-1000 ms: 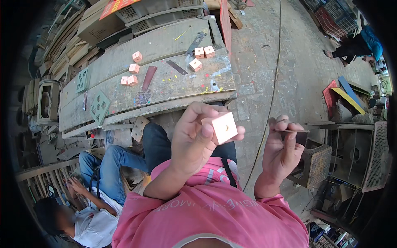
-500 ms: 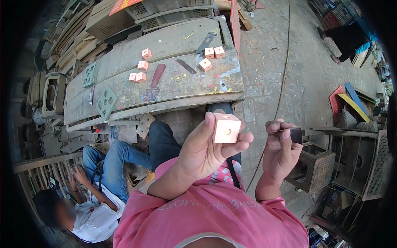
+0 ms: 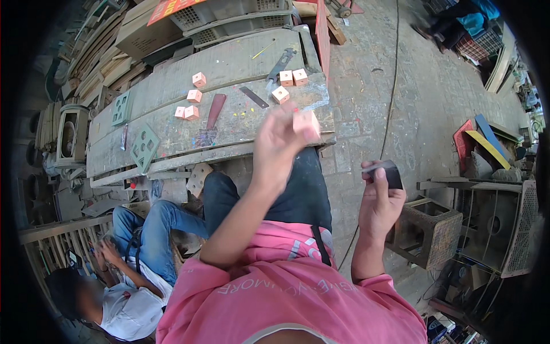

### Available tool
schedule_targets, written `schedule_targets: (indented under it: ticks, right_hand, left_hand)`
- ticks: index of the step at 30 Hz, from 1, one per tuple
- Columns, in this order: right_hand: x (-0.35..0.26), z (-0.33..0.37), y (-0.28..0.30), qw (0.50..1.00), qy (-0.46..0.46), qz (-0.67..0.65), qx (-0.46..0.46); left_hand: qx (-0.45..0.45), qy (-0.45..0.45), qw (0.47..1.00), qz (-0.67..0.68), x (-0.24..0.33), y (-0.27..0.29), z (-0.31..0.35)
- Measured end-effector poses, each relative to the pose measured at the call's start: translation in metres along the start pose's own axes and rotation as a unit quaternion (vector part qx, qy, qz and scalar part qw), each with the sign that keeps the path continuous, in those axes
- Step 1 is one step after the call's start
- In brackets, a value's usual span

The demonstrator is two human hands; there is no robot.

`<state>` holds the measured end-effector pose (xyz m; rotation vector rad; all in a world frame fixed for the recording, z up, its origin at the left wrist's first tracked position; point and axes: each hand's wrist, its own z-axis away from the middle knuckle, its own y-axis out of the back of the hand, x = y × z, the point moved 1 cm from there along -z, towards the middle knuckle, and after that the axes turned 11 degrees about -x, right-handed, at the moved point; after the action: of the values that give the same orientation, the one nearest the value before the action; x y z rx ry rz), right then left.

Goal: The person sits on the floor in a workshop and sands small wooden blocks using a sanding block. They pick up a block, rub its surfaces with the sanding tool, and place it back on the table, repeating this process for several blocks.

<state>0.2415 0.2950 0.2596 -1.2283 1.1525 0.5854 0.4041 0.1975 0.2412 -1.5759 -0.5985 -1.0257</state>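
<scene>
My left hand, smeared by motion, holds a pale pinkish wooden cube above the near right edge of the workbench. Just beyond it on the bench lie three similar cubes with round holes, among them a front one. Farther left, a looser group of several cubes includes a near one. Out to the right, away from the bench, my right hand grips a thin, dark, flat rectangular piece between thumb and fingers; I cannot tell its kind.
On the bench are a dark red tapered piece, a dark strip, a metal tool and green plates with holes. A co-worker in white sits at the left. A cable crosses the floor near a stool.
My left hand has carried the cube forward from in front of my chest to over the bench edge. My right hand, still gripping the dark piece, has shifted slightly left.
</scene>
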Motion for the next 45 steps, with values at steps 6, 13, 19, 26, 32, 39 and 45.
schedule_targets:
  ticks: [6, 13, 19, 26, 32, 39, 45]
  right_hand:
    - [0.025, -0.005, 0.023, 0.996, -0.056, 0.074, 0.012]
    - [0.033, 0.0, 0.043, 0.988, -0.064, 0.123, 0.065]
    - [0.035, -0.013, 0.047, 0.987, -0.077, 0.123, 0.066]
    - [0.034, -0.03, 0.038, 0.989, -0.075, 0.119, 0.054]
    - [0.044, -0.026, 0.033, 0.987, -0.088, 0.123, 0.047]
    - [0.067, -0.026, 0.036, 0.981, -0.132, 0.141, 0.029]
    - [0.079, -0.034, 0.007, 0.98, -0.186, 0.058, -0.037]
  left_hand:
    - [0.017, -0.146, 0.822, -0.55, -0.023, 0.063, -0.11]
    - [-0.003, -0.117, 0.732, -0.671, -0.046, 0.076, -0.119]
    - [-0.024, -0.15, 0.751, -0.643, -0.052, 0.116, -0.118]
    - [-0.093, -0.058, 0.729, -0.676, -0.051, 0.131, -0.144]
    - [-0.032, -0.094, 0.732, -0.674, -0.044, 0.127, -0.129]
    - [0.068, -0.157, 0.787, -0.592, 0.004, 0.13, -0.042]
    - [0.165, -0.09, 0.857, -0.479, 0.017, 0.158, 0.066]
